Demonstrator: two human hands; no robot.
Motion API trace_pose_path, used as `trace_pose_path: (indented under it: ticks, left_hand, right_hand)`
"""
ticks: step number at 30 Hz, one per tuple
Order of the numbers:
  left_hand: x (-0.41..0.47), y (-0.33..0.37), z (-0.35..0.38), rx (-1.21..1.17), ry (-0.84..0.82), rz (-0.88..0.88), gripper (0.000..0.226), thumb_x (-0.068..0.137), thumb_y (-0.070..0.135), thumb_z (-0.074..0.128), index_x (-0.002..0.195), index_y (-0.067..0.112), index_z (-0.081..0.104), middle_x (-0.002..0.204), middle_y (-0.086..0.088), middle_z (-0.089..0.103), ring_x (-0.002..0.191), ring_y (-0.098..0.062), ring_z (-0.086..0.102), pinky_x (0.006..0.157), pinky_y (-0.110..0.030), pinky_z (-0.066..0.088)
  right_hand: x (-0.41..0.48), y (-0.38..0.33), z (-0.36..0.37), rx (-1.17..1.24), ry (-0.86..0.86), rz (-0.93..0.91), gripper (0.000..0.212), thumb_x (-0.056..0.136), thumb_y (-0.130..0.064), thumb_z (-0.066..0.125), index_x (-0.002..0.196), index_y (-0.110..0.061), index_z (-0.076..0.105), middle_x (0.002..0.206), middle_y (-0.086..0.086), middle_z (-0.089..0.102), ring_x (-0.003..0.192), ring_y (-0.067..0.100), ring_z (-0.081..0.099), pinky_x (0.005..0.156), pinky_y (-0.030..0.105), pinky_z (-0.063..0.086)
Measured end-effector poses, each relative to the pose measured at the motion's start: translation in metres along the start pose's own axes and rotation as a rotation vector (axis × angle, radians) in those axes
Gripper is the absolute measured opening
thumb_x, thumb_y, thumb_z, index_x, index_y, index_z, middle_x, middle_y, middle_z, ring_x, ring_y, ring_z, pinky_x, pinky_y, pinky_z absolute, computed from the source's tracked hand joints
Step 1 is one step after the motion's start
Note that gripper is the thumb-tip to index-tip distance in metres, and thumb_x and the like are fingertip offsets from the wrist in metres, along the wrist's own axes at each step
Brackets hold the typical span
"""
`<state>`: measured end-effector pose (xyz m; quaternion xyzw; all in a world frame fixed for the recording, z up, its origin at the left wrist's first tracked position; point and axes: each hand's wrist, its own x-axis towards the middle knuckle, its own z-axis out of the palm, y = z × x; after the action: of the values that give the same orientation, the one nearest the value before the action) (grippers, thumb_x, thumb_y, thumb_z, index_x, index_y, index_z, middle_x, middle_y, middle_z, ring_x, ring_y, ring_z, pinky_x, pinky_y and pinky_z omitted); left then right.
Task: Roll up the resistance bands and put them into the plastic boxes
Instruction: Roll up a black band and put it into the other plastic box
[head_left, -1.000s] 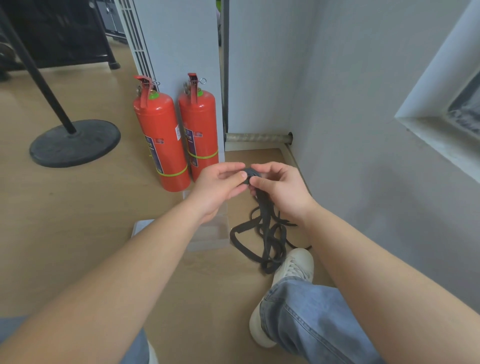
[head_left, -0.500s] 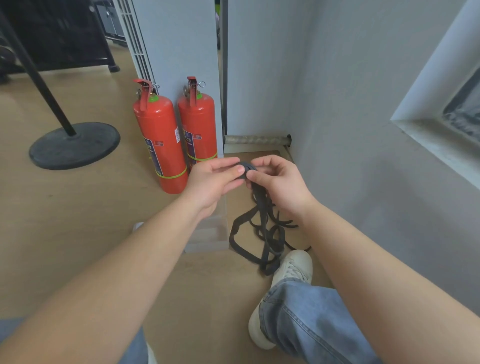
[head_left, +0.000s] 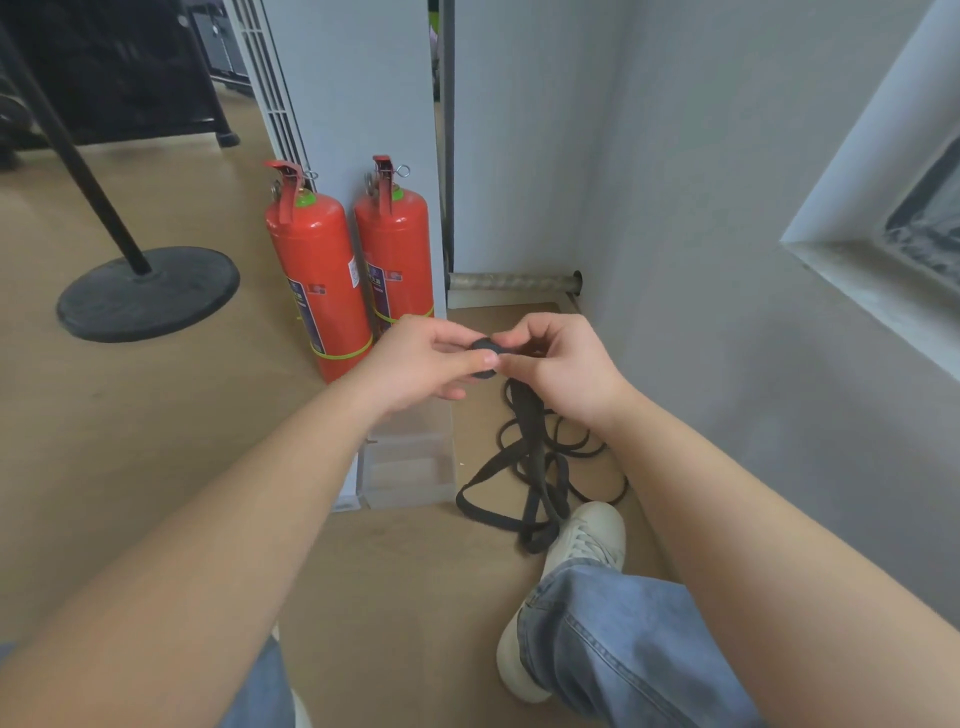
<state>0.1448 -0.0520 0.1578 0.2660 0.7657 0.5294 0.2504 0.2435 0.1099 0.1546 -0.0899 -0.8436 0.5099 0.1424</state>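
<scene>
Left hand (head_left: 415, 364) and right hand (head_left: 563, 371) both pinch a small black roll (head_left: 485, 356) of resistance band (head_left: 530, 467) above the floor; roll looks thicker than 1.0 s ago. Band tail hangs to a loose pile just beside the clear plastic box (head_left: 410, 467). Hands sit slightly higher in view than before.
</scene>
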Motion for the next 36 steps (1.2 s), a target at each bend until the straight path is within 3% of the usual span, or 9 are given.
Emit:
trace_pose_path:
  ticks: [4, 8, 13, 19, 23, 27, 31, 33, 36]
  left_hand:
    - [0.001, 0.004, -0.008, 0.144, 0.055, 0.056, 0.017, 0.085, 0.028, 0.08, 0.101, 0.026, 0.079, 0.09, 0.008, 0.079, 0.082, -0.006, 0.074, 0.072, -0.021, 0.058]
    - [0.001, 0.003, 0.011, -0.258, 0.181, 0.062, 0.009, 0.091, 0.013, 0.072, 0.099, 0.018, 0.076, 0.095, -0.003, 0.077, 0.083, -0.008, 0.073, 0.071, -0.014, 0.054]
    - [0.0, 0.001, 0.026, -0.671, 0.186, -0.005, 0.014, 0.094, 0.009, 0.067, 0.107, 0.008, 0.073, 0.103, -0.004, 0.077, 0.098, -0.016, 0.074, 0.082, -0.018, 0.057]
    - [-0.002, 0.001, 0.027, -0.895, 0.089, -0.102, 0.026, 0.092, -0.002, 0.064, 0.119, -0.003, 0.066, 0.109, -0.015, 0.075, 0.103, -0.023, 0.073, 0.086, -0.025, 0.059]
    - [-0.003, 0.001, 0.021, -0.793, 0.026, -0.112, 0.031, 0.094, 0.0, 0.064, 0.124, -0.004, 0.063, 0.115, -0.019, 0.073, 0.104, -0.026, 0.073, 0.088, -0.028, 0.06]
    - [-0.006, 0.005, 0.009, -0.256, 0.017, -0.084, 0.042, 0.089, 0.01, 0.075, 0.128, 0.019, 0.062, 0.107, -0.007, 0.072, 0.092, -0.02, 0.076, 0.077, -0.032, 0.063]
    - [-0.004, 0.009, -0.001, 0.204, 0.022, 0.011, 0.025, 0.081, 0.021, 0.083, 0.101, 0.033, 0.074, 0.092, 0.006, 0.077, 0.082, -0.006, 0.074, 0.065, -0.025, 0.061]
    - [-0.003, 0.007, -0.002, 0.186, 0.056, 0.038, 0.024, 0.08, 0.02, 0.084, 0.103, 0.023, 0.077, 0.089, 0.003, 0.078, 0.079, -0.007, 0.075, 0.071, -0.024, 0.061]
    - [-0.005, 0.005, 0.005, -0.152, 0.085, 0.062, 0.022, 0.084, 0.007, 0.078, 0.105, 0.012, 0.074, 0.096, -0.009, 0.078, 0.09, -0.015, 0.076, 0.081, -0.024, 0.06]
  right_hand:
    - [0.002, 0.002, 0.001, -0.047, -0.008, -0.054, 0.01, 0.09, -0.013, 0.077, 0.094, -0.022, 0.073, 0.091, -0.003, 0.076, 0.081, 0.01, 0.072, 0.08, 0.033, 0.062]
    - [-0.001, 0.001, 0.009, 0.244, 0.136, 0.023, 0.017, 0.092, -0.01, 0.075, 0.104, -0.02, 0.069, 0.098, 0.001, 0.078, 0.09, 0.014, 0.076, 0.08, 0.028, 0.06]
    - [0.001, 0.005, 0.011, 0.608, 0.114, 0.079, 0.011, 0.092, -0.008, 0.073, 0.102, -0.012, 0.075, 0.106, 0.015, 0.077, 0.102, 0.03, 0.074, 0.098, 0.044, 0.057]
    - [0.004, 0.005, 0.005, 0.482, 0.102, 0.108, 0.012, 0.09, -0.005, 0.075, 0.098, -0.013, 0.076, 0.102, 0.011, 0.077, 0.1, 0.027, 0.074, 0.099, 0.045, 0.057]
    - [0.003, 0.004, 0.0, 0.252, 0.115, 0.052, 0.005, 0.091, -0.012, 0.076, 0.094, -0.016, 0.074, 0.096, 0.006, 0.077, 0.089, 0.017, 0.074, 0.089, 0.038, 0.06]
    - [0.003, 0.003, 0.0, 0.011, 0.061, 0.026, 0.006, 0.091, -0.016, 0.075, 0.091, -0.022, 0.074, 0.093, -0.002, 0.076, 0.089, 0.014, 0.073, 0.091, 0.042, 0.06]
    - [0.005, -0.001, -0.003, -0.165, -0.029, -0.03, 0.017, 0.091, -0.017, 0.075, 0.084, -0.032, 0.073, 0.092, -0.011, 0.076, 0.09, 0.009, 0.072, 0.092, 0.041, 0.06]
    - [0.006, -0.003, -0.004, -0.146, -0.019, -0.051, 0.016, 0.09, -0.016, 0.076, 0.086, -0.031, 0.073, 0.092, -0.01, 0.076, 0.09, 0.009, 0.073, 0.092, 0.037, 0.059]
    - [0.005, -0.003, -0.005, 0.127, 0.09, -0.006, 0.012, 0.087, -0.013, 0.081, 0.095, -0.02, 0.076, 0.089, -0.002, 0.079, 0.088, 0.012, 0.076, 0.088, 0.032, 0.06]
